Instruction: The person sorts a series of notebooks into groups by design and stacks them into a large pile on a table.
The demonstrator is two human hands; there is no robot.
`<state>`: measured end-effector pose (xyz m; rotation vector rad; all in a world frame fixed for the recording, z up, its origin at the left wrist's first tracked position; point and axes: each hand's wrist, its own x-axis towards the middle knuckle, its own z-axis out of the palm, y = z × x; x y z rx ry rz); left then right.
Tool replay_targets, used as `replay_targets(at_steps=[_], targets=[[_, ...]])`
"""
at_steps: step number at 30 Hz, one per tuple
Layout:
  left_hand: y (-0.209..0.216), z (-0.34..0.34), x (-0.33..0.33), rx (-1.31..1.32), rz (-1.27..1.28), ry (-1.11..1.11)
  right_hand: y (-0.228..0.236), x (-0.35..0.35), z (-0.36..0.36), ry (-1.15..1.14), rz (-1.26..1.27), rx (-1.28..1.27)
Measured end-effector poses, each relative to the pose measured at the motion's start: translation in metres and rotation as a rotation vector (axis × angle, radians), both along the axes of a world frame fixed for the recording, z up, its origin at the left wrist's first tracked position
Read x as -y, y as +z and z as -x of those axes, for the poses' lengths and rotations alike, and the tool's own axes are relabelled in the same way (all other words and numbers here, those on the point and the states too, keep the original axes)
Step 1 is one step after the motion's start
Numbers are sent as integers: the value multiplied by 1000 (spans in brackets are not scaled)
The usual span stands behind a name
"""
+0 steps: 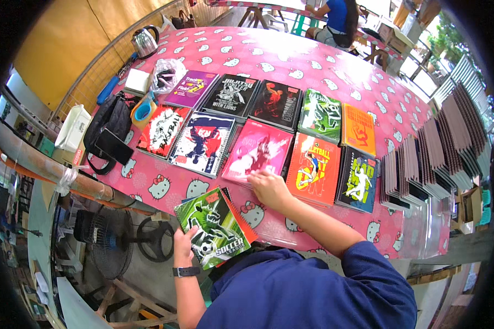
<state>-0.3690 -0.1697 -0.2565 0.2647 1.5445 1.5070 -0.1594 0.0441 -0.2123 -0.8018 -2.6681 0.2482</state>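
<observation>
At the near edge of a pink, cat-print tabletop, I grip a green notebook with a soccer player on its cover. My left hand pinches its left side, thumb on top, the other fingers hidden beneath; an orange cover shows from under it. My right hand reaches in over the near edge, fingers bent together at the near side of a pink notebook; I cannot tell whether they pinch it or only press.

Around it, more notebooks lie in two rows. Toward the far edge run a purple one, two black ones, a green-and-white one and an orange one. In the nearer row, a red-and-white one and a white-and-blue one lie to the left of the pink; a red-orange one and a dark one with a pale figure lie to its right.

Stacks of grey-edged notebooks line the right edge. A black bag sits by the left edge, and a metal kettle stands at the far left corner.
</observation>
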Motion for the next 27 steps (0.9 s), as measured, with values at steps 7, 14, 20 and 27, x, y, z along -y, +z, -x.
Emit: replay_targets(at_steps=[7,14,20,27], targets=[[-2,31,-6,122,-80,-113,71,1,27,312,746,-145],[17,79,-10,-7,-48,-47,-26,-211,33,-421,-239,178],[-11,141,-2,34,-102,97,-23,-192,32,-276,-362,103],[-16,168,-9,68,-116,29,10,-161,47,-314,-327,-10]])
